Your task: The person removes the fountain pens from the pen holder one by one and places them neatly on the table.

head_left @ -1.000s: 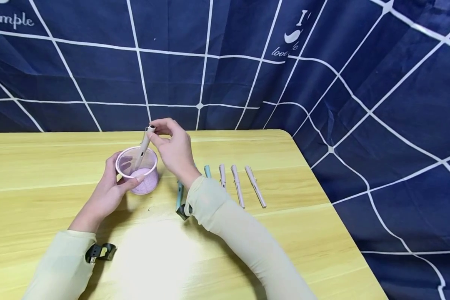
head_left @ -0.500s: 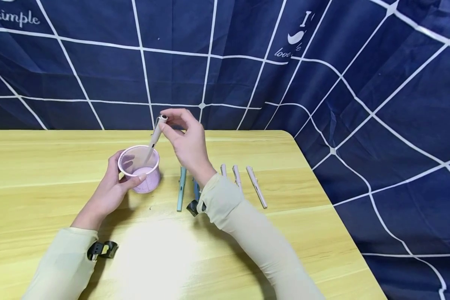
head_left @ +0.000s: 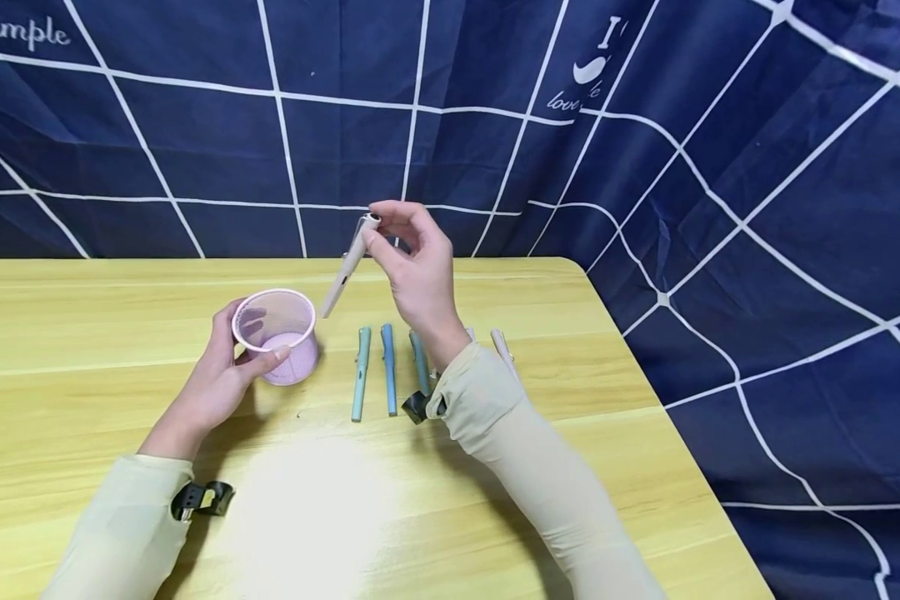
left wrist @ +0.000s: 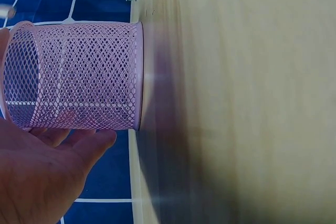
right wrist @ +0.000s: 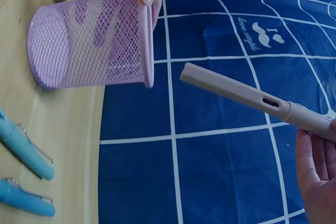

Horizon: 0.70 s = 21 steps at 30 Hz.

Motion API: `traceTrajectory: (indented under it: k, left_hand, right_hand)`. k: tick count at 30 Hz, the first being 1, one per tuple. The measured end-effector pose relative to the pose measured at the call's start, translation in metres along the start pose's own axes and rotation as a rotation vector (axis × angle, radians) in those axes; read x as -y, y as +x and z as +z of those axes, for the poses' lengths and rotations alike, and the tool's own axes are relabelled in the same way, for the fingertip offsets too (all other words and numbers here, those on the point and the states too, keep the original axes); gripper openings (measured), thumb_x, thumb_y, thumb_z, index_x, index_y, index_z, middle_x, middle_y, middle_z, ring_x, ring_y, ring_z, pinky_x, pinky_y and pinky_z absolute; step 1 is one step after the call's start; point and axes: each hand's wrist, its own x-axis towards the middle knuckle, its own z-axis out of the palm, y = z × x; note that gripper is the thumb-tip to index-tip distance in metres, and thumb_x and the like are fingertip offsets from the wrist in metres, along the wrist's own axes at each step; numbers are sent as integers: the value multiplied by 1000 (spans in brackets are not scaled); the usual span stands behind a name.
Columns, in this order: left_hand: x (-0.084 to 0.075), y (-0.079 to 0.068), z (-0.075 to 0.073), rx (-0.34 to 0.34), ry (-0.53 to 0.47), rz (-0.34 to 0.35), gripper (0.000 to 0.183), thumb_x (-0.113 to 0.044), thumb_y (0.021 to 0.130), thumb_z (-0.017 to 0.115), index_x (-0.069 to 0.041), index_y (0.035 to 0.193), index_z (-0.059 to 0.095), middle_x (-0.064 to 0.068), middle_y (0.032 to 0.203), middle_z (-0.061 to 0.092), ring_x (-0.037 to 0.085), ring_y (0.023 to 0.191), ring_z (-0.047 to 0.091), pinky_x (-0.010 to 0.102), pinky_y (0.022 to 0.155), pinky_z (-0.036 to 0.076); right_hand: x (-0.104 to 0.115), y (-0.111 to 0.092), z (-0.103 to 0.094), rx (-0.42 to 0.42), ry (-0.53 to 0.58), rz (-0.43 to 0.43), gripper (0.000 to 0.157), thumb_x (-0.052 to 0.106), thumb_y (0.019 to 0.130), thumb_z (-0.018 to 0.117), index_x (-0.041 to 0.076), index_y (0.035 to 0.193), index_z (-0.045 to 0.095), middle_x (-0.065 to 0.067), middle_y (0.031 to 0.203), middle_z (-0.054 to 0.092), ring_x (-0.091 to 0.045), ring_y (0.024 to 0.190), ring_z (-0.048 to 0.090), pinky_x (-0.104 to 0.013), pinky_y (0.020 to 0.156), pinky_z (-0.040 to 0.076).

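In the head view, the left hand grips the side of a lilac mesh pen cup, thumb near the front of the rim. The cup stands upright on the table, and its inside shows no pens. To the cup's upper right, the right hand pinches a pale pen by its clip end between thumb and fingers. The pen hangs tilted, its lower tip just right of the rim and apart from it. In the right wrist view, a gap lies between pen tip and cup.
A row of pens lies right of the cup: a teal pen, a blue pen, another teal pen and pale ones such as the far-right pen, partly behind the right sleeve. A blue gridded cloth hangs behind the table.
The pale pen was inside the cup; the right hand has drawn it up and to the right, out past the rim. The left hand and cup have stayed in place.
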Motion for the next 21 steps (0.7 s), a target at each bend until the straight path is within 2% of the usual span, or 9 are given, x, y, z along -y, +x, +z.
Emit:
traceTrajectory:
  k: [10, 17, 21]
  left_hand:
    - [1, 0, -1, 5, -2, -12, 79, -15, 96, 62, -3, 152, 9, 20, 149, 27, 37, 133, 27, 56, 111, 24]
    - [0, -1, 1, 3, -10, -13, 78, -16, 96, 62, -3, 152, 9, 21, 148, 27, 37, 134, 27, 56, 112, 23]
    - [-1, -1, 0, 6, -18, -8, 79, -15, 96, 62, -2, 152, 8, 22, 148, 26, 38, 134, 26, 56, 112, 23]
  right_hand:
    - [-4, -2, -20, -25, 10, 5, 25, -14, 87, 63, -13, 112, 61, -8, 101, 63, -18, 92, 61, -32, 82, 53]
    - [-5, -1, -35, -48, -50, -10, 23, -12, 87, 66, -12, 110, 62, -6, 97, 64, -18, 88, 62, -30, 78, 53]
    - [-7, -3, -44, -58, -93, 16, 22, -9, 87, 67, -11, 109, 64, -4, 91, 64, -18, 87, 62, -29, 76, 53]
